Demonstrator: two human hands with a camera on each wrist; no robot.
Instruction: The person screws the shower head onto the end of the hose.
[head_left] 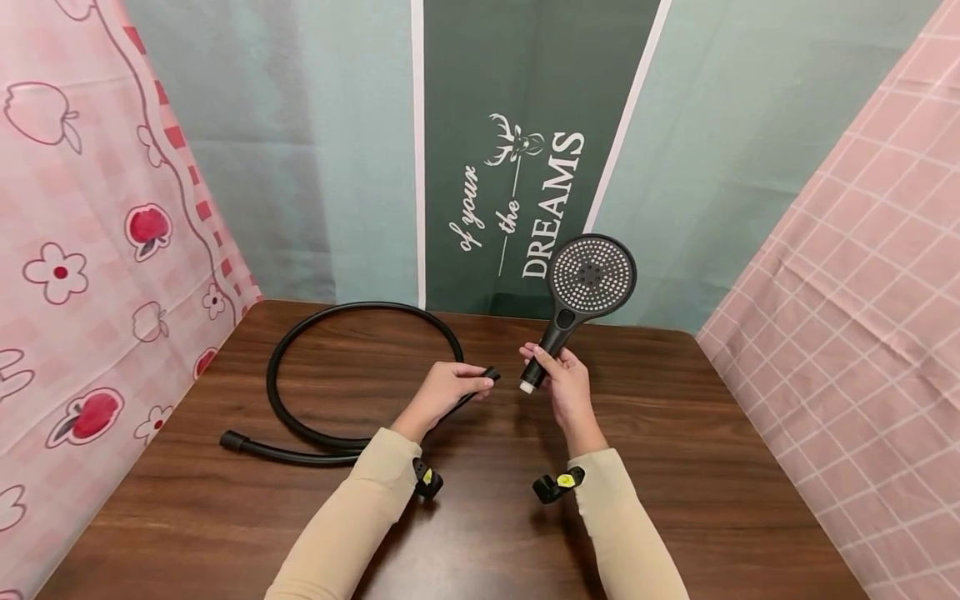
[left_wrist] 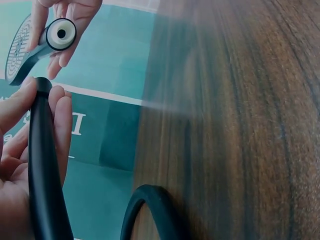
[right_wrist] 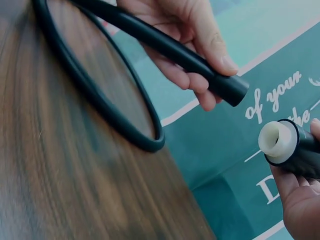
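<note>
My left hand (head_left: 450, 387) pinches a black shower hose (head_left: 272, 367) just behind its end fitting (right_wrist: 232, 90), which points toward the right hand. The hose loops over the table to the left, its other end fitting (head_left: 234, 440) lying near the left edge. My right hand (head_left: 566, 379) grips the handle of a black shower head (head_left: 592, 275), raised with its spray face toward the head camera. From the handle's lower end sticks a white threaded connector (right_wrist: 277, 139), with a round hole in it. A small gap separates hose end and connector.
The brown wooden table (head_left: 660, 500) ends at a green and teal printed cloth (head_left: 360, 167) behind. Pink patterned cloths hang at the left (head_left: 97, 275) and the right (head_left: 847, 333). A small black camera is strapped to each wrist.
</note>
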